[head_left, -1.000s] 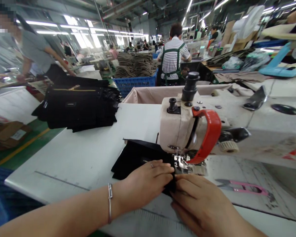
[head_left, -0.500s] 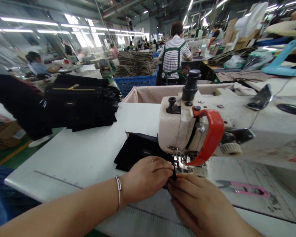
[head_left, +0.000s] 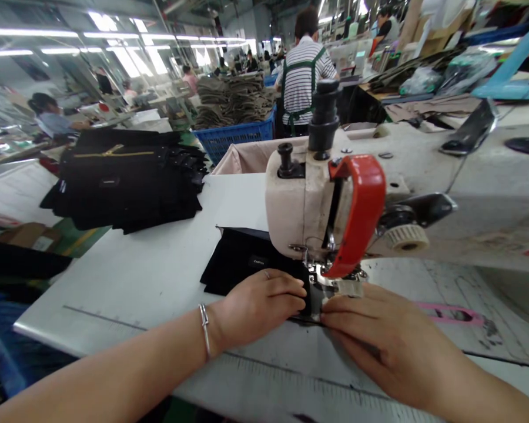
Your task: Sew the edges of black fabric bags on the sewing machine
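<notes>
A black fabric piece (head_left: 233,258) with a small lettered label lies on the white sewing table, its right end under the sewing machine (head_left: 286,217) near the metal presser foot (head_left: 320,274). My left hand (head_left: 264,302), with a ring and a bracelet, presses on the fabric's near part; its fingers are closed together on the cloth beside the foot. In front of the foot, my right hand (head_left: 374,335) pinches the near right edge of the fabric. Its thumb is partly hidden under the fingers. Pink-handled thread snips (head_left: 456,314) lie behind the right wrist, partly covered.
A stack of black fabric pieces with zips (head_left: 127,182) sits at the table's left edge. Behind the table are a pink cloth-lined bin (head_left: 247,157) and a blue crate (head_left: 235,141) of brown fabric. A person in a striped shirt (head_left: 306,76) works beyond, facing away.
My right hand has shifted right, away from the left hand, covering part of the snips. The left hand stays on the fabric. A dark hanging cloth at far left has dropped lower. The view has tilted.
</notes>
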The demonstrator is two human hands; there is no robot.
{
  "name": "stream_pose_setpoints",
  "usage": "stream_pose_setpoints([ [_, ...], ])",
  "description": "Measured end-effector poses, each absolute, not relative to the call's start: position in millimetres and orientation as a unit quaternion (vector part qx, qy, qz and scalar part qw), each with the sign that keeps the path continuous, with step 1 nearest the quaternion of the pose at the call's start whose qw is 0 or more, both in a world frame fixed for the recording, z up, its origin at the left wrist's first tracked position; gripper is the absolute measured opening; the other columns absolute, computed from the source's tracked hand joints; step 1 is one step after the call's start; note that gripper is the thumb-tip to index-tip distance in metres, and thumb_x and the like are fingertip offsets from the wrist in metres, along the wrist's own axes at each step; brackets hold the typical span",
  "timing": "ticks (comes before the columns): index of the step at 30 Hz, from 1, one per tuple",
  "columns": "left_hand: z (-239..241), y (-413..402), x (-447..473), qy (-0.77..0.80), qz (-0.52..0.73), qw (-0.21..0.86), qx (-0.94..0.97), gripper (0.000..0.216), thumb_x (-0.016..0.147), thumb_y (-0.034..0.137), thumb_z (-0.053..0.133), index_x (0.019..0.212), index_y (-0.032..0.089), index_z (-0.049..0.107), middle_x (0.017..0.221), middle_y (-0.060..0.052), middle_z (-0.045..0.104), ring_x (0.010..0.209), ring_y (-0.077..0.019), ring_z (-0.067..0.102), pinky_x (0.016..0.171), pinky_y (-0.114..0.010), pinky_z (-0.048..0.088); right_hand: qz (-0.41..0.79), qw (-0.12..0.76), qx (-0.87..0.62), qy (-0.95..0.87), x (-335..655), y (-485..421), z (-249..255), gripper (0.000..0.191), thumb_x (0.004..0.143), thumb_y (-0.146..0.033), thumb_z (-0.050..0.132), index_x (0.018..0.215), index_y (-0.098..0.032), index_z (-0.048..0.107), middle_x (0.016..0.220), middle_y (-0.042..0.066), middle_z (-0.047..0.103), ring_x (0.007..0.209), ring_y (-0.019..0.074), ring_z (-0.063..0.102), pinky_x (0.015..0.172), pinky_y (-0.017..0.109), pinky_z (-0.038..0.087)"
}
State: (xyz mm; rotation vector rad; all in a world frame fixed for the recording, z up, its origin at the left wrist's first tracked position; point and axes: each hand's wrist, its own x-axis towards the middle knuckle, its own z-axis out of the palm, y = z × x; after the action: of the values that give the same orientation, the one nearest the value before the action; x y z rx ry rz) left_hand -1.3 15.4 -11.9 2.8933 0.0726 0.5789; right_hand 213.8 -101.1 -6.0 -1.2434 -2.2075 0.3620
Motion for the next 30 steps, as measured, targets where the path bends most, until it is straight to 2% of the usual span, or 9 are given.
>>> stream_pose_setpoints([
  [4, -12.8, 15.1, -1.2, 0.031, 0.205, 0.108, 0.972, 0.015, 0.097, 0.017, 0.048, 0.100, 0.015, 0.062, 0.108, -0.003, 0.068, 0.108, -0.0116, 0.059, 0.102, -0.027, 0.046, 0.127, 0.289, -0.466, -0.827, 213.2, -101.6, -10.1, 0.026, 0.090, -0.013, 0.048, 0.105, -0.023, 0.067, 0.097, 0.003, 0.068, 0.091, 0.0183, 0.062, 0.081, 0.036, 0.051],
  [10, -7.4, 9.4, 1.4, 0.115, 0.250, 0.138, 0.951, 0.015, 0.096, 0.019, 0.048, 0.103, 0.016, 0.061, 0.103, -0.004, 0.067, 0.099, -0.0125, 0.060, 0.091, -0.026, 0.050, 0.115, 0.284, -0.477, -0.824, 206.7, -99.9, -10.7, 0.033, 0.088, -0.013, 0.048, 0.116, -0.023, 0.063, 0.104, 0.006, 0.066, 0.100, 0.0218, 0.060, 0.089, 0.042, 0.050],
  [20, -19.7, 12.3, 0.1, 0.035, 0.163, 0.104, 0.980, 0.017, 0.098, 0.014, 0.044, 0.105, 0.013, 0.059, 0.109, -0.003, 0.067, 0.110, -0.0129, 0.057, 0.100, -0.029, 0.043, 0.118, 0.281, -0.478, -0.824, 201.7, -102.1, -11.8, 0.028, 0.087, -0.013, 0.047, 0.104, -0.024, 0.066, 0.102, 0.003, 0.067, 0.094, 0.0209, 0.061, 0.082, 0.040, 0.053],
  [25, -15.4, 13.5, 0.4, 0.018, 0.176, 0.081, 0.981, 0.014, 0.097, 0.014, 0.046, 0.100, 0.014, 0.060, 0.106, -0.003, 0.068, 0.108, -0.0122, 0.058, 0.101, -0.029, 0.042, 0.054, 0.317, -0.481, -0.815, 199.4, -101.6, -14.3, 0.036, 0.086, -0.010, 0.047, 0.117, -0.020, 0.060, 0.111, 0.005, 0.067, 0.103, 0.0190, 0.061, 0.089, 0.036, 0.053],
  [30, -14.9, 20.0, 1.4, 0.016, 0.165, 0.083, 0.983, 0.013, 0.095, 0.014, 0.048, 0.102, 0.015, 0.060, 0.108, -0.002, 0.068, 0.110, -0.0127, 0.057, 0.102, -0.028, 0.042, 0.055, 0.311, -0.492, -0.812, 197.0, -99.7, -18.4, 0.034, 0.087, -0.012, 0.047, 0.117, -0.021, 0.060, 0.111, 0.005, 0.067, 0.103, 0.0202, 0.062, 0.089, 0.038, 0.054],
])
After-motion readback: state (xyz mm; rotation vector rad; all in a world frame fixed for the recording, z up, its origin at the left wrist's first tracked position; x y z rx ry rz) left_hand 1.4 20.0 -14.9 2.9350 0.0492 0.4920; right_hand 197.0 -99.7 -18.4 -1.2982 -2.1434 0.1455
